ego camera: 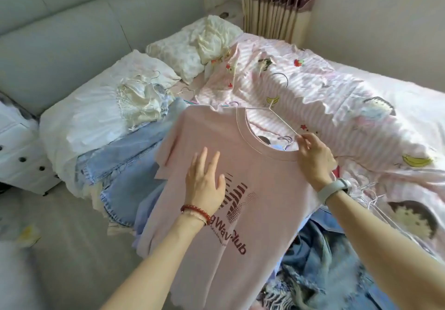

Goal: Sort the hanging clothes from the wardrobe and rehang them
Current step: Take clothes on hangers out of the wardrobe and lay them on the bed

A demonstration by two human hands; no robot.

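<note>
A pale pink T-shirt [252,165] with a dark red print lies spread over a pile of clothes on the bed. A thin white wire hanger [272,112] sits partly in its neck opening, with the hook pointing away from me. My left hand [207,182] rests flat on the shirt's chest with straight fingers. My right hand [313,155] pinches the hanger's right arm at the collar edge. Several more wire hangers [285,141] show through the neck hole.
Blue denim garments [125,165] are heaped to the left and at the lower right. Cream and white clothes [142,98] lie on a pillow. A pink striped duvet [337,98] covers the bed on the right. Loose hangers [366,189] lie near my right wrist. A white nightstand [21,155] stands at left.
</note>
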